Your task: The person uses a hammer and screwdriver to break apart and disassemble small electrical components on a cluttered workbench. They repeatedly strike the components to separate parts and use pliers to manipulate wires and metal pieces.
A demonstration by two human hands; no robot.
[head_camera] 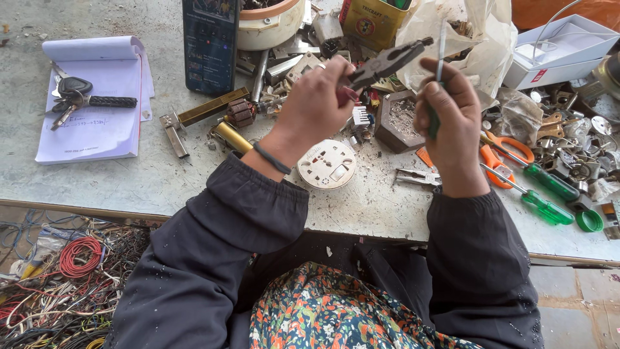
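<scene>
1. Gripping pliers, the left hand is held above the table; its fingers are curled tight round the red handles, the dark nose pointing up and right, away from the fingertips.
2. A thin grey wire is pinched upright in the right hand, fingers closed on it together with something green, only partly seen.
3. The pliers' tip is seen just beside the wire, above the right fingers; contact cannot be told.
4. A round white socket plate is lying below the left fingers, on the table.
5. Orange scissors and green screwdrivers are lying right of the right fingers.
6. A phone and a notepad with keys are lying well left of the left fingers.
</scene>
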